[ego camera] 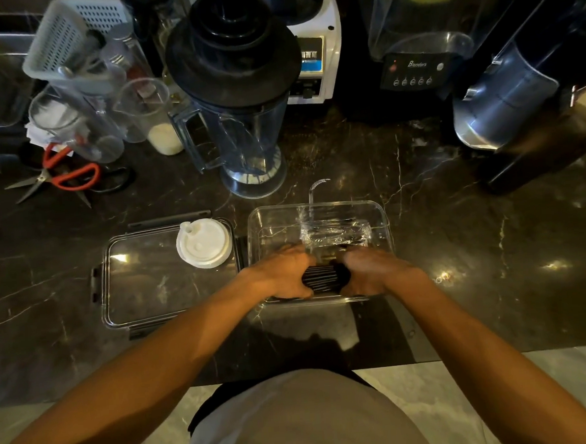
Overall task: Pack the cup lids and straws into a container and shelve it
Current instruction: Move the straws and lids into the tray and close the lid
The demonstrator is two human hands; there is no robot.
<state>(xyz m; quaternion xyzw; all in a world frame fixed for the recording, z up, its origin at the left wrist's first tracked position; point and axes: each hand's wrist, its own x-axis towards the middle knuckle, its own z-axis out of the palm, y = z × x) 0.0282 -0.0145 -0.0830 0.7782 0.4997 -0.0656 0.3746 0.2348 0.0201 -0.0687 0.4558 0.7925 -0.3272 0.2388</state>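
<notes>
Both hands' fingers grasp black straws [322, 277] inside the container [318, 209], blender jug [241, 122] behind.

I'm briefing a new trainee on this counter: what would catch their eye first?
Front and centre, the left hand and right hand hold a bundle of black straws inside the clear rectangular plastic container. To its left, a white round plastic cup lid rests on the clear container lid. Behind stands a tall black-topped blender jug.

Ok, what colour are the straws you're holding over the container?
Black straws, gripped between left hand and right hand; head view.
</notes>
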